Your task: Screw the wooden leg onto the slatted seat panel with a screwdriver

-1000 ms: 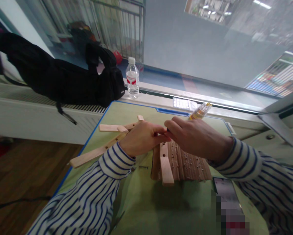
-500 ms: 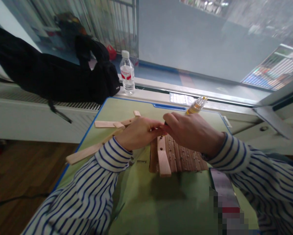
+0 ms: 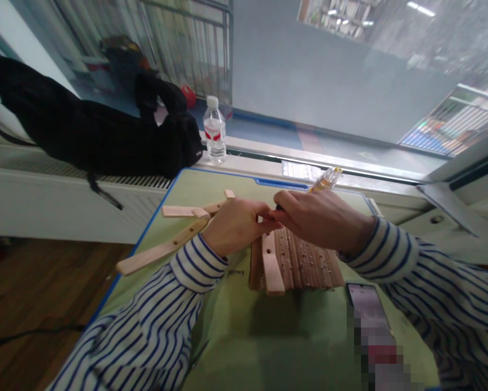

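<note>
My right hand (image 3: 325,220) is closed around a screwdriver with a clear and yellow handle (image 3: 327,179). The handle sticks out behind the hand, and a bit of dark shaft shows at the fingers. Right at its tip, my left hand (image 3: 238,225) has thumb and finger pinched together; what lies between them is hidden. Below both hands, a wooden strip (image 3: 273,269) with holes lies on a block of stacked corrugated cardboard (image 3: 309,266) dotted with small holes. The strip's far end is covered by my fingers.
Left of my hands lie joined wooden strips (image 3: 146,256) on the green table (image 3: 227,336). A phone (image 3: 368,307) rests at the right. Behind the table are a water bottle (image 3: 214,133) and a black bag (image 3: 117,136) on the sill.
The view has shifted slightly. Both hands stay together over the far end of the wooden strip, with the screwdriver still in my right hand.
</note>
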The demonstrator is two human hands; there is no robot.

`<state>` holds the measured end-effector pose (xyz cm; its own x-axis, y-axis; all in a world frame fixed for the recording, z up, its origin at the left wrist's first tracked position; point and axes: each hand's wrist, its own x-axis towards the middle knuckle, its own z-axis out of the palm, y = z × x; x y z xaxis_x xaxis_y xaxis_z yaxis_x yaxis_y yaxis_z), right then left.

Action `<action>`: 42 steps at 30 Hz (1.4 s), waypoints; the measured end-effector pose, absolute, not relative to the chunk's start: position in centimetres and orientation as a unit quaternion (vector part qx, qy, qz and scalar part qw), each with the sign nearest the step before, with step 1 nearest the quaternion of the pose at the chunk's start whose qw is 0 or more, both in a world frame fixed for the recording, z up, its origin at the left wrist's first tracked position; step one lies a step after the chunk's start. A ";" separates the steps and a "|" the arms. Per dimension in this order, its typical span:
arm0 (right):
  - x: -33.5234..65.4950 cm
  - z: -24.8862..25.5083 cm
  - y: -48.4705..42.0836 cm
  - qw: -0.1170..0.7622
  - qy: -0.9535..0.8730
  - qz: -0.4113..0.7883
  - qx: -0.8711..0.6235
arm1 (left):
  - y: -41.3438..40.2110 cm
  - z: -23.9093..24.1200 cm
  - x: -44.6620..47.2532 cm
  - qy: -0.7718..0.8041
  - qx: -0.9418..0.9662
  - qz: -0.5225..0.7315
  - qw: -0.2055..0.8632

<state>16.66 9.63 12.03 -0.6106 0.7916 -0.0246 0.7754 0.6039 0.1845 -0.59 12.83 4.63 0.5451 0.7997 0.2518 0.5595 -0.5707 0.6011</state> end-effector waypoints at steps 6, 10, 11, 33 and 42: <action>17.1 13.8 10.0 0.071 0.919 0.036 0.386 | 12.8 4.9 -0.8 0.395 0.850 0.264 0.227; 17.3 13.7 10.4 0.084 0.929 0.038 0.358 | 12.9 4.7 -0.8 0.388 0.857 0.256 0.220; 17.3 13.6 10.4 0.084 0.929 0.039 0.357 | 12.9 4.7 -0.8 0.389 0.857 0.255 0.221; 16.6 11.0 9.8 -0.010 0.888 0.045 0.458 | 13.6 3.9 -1.6 0.316 0.867 0.235 0.307; 16.1 11.3 9.7 -0.012 0.884 0.047 0.465 | 13.0 4.8 -1.1 0.380 0.860 0.245 0.238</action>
